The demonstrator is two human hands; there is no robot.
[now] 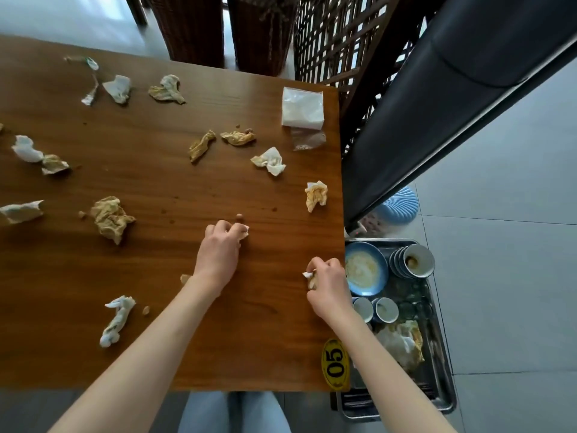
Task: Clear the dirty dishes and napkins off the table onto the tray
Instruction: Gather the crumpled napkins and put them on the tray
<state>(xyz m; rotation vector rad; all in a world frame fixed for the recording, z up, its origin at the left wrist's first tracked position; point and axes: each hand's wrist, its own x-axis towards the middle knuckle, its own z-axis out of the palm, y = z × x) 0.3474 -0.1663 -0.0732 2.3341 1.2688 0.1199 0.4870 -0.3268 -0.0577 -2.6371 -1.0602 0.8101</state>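
Observation:
Several crumpled, stained napkins lie scattered over the brown wooden table (156, 182), among them one near the right edge (316, 195) and a big yellowed one (110, 218) at the left. My left hand (220, 251) grips a small white napkin scrap (244, 231) at mid-table. My right hand (327, 281) holds a crumpled napkin (309, 276) by the table's right edge. The metal tray (437, 379) stands low to the right, holding a blue plate (365, 268), stacked bowls (413, 260), small cups (376, 309) and used napkins (402, 342).
A clear pack of clean tissues (302, 108) and an empty plastic wrapper (307, 139) sit at the table's far right corner. A yellow "05" tag (335, 364) marks the near corner. Crumbs dot the wood. Wicker chairs (193, 26) and a dark lattice screen (343, 42) stand behind.

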